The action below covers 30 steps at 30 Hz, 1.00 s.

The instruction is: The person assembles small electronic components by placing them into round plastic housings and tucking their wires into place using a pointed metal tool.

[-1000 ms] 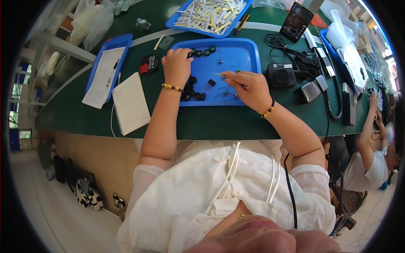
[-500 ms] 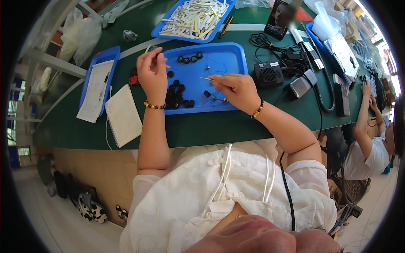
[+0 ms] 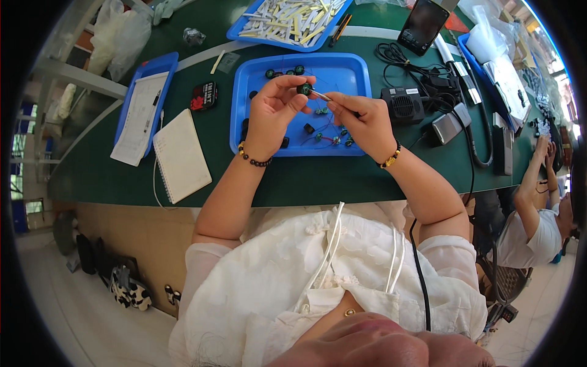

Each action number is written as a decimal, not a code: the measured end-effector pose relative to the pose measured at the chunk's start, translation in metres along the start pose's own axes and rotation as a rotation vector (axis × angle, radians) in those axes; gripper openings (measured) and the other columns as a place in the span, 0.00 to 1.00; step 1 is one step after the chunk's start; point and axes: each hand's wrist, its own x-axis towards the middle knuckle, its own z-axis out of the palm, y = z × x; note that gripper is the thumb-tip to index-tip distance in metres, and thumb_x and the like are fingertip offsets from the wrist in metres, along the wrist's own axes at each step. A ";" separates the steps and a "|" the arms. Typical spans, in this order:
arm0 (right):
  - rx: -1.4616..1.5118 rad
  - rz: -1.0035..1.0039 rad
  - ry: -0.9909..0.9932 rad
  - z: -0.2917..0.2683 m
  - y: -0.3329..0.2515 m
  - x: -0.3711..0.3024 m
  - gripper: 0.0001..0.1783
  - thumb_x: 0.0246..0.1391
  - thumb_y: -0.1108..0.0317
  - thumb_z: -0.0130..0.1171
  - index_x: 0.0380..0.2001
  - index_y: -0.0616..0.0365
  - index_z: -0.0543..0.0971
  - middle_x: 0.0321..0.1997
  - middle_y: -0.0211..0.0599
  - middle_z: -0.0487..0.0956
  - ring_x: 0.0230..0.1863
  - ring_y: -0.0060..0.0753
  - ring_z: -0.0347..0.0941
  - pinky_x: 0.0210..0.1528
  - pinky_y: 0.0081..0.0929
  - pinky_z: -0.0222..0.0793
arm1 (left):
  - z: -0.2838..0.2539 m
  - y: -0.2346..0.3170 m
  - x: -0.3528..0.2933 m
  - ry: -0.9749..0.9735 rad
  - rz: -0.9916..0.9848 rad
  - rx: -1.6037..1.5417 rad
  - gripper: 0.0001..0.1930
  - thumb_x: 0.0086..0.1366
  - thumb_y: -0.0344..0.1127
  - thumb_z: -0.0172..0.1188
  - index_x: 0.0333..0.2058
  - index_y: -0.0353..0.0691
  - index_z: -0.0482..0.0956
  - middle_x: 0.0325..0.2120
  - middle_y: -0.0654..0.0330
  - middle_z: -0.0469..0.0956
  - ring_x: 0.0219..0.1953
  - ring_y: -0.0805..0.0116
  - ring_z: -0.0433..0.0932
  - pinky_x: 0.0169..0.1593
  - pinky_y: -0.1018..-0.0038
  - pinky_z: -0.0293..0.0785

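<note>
Part (image 3: 304, 89), small, dark and round, is pinched between the fingers of the left hand (image 3: 270, 116) above a blue tray (image 3: 348, 73); fingers of the right hand (image 3: 368, 122) clamp tweezers (image 3: 320, 95) aimed at it. Desk (image 3: 306, 183) beneath is green.

tray (image 3: 246, 73) — plain blue | tabletop (image 3: 299, 183) — dark green | held piece (image 3: 304, 88): black, green

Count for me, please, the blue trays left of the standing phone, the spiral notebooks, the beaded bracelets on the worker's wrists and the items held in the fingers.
Blue trays: 3
Spiral notebook: 1
Beaded bracelets: 2
Dark round part in left hand: 1
Slim metal tool in right hand: 1
Total: 8
</note>
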 end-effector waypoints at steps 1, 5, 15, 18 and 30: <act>0.009 0.002 0.003 0.000 0.001 0.000 0.12 0.57 0.70 0.61 0.44 0.54 0.84 0.28 0.37 0.84 0.27 0.25 0.83 0.30 0.20 0.75 | -0.002 -0.001 0.001 -0.006 0.017 -0.002 0.16 0.66 0.27 0.60 0.53 0.36 0.74 0.51 0.51 0.78 0.45 0.67 0.80 0.48 0.73 0.80; 0.031 0.022 0.005 0.001 0.001 -0.001 0.12 0.57 0.69 0.61 0.45 0.54 0.84 0.28 0.37 0.84 0.27 0.25 0.83 0.29 0.20 0.74 | 0.001 0.000 0.001 0.005 -0.007 -0.004 0.17 0.65 0.25 0.60 0.53 0.36 0.74 0.52 0.53 0.77 0.47 0.69 0.79 0.50 0.74 0.78; 0.036 0.045 -0.018 0.000 0.005 0.001 0.12 0.58 0.70 0.59 0.44 0.55 0.84 0.23 0.36 0.83 0.23 0.21 0.79 0.27 0.20 0.72 | 0.002 -0.004 0.001 0.002 0.144 0.204 0.16 0.61 0.20 0.64 0.48 0.35 0.80 0.47 0.58 0.79 0.47 0.73 0.78 0.52 0.77 0.77; 0.123 0.067 -0.027 0.001 0.010 0.001 0.12 0.59 0.70 0.60 0.45 0.56 0.84 0.21 0.33 0.81 0.22 0.17 0.76 0.25 0.18 0.70 | -0.002 -0.004 0.001 -0.009 0.116 0.193 0.16 0.60 0.20 0.64 0.48 0.34 0.80 0.46 0.58 0.80 0.46 0.72 0.79 0.52 0.77 0.77; 0.380 0.321 -0.174 -0.004 0.003 0.004 0.13 0.60 0.66 0.62 0.45 0.61 0.84 0.25 0.26 0.80 0.24 0.12 0.73 0.24 0.14 0.67 | -0.009 -0.011 0.005 0.003 -0.154 -0.242 0.16 0.68 0.36 0.59 0.51 0.35 0.77 0.46 0.53 0.80 0.43 0.70 0.80 0.50 0.76 0.76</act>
